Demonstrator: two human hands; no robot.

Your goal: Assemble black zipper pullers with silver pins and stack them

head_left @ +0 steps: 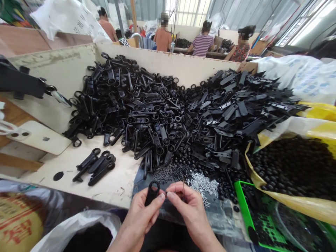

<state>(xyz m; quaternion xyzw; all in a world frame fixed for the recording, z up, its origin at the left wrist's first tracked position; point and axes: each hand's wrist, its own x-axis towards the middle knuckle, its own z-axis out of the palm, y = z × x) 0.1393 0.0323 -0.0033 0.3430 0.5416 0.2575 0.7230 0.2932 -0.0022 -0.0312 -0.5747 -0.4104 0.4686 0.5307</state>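
My left hand (pixel 143 211) is closed around a black plastic lever-like part (pixel 153 191) with a ring at its top end. Close beside it, my right hand (pixel 190 213) is closed in a pinch. What sits between its fingertips is too small to make out, and a thin upright metal piece (pixel 183 190) shows at its fingers. The fingertips of both hands nearly meet. Just beyond them lie a heap of silver pins (pixel 202 184) and a spread of tiny dark metal pieces (pixel 168 172).
Black ring-ended parts (pixel 126 94) and flat black pieces (pixel 231 101) are piled ahead. Several similar parts (pixel 101 164) lie left, near a phone (pixel 44 138). Right are a green tray (pixel 243 206) and a yellow-edged bag (pixel 258 185) of black beads. Several people sit behind the partition.
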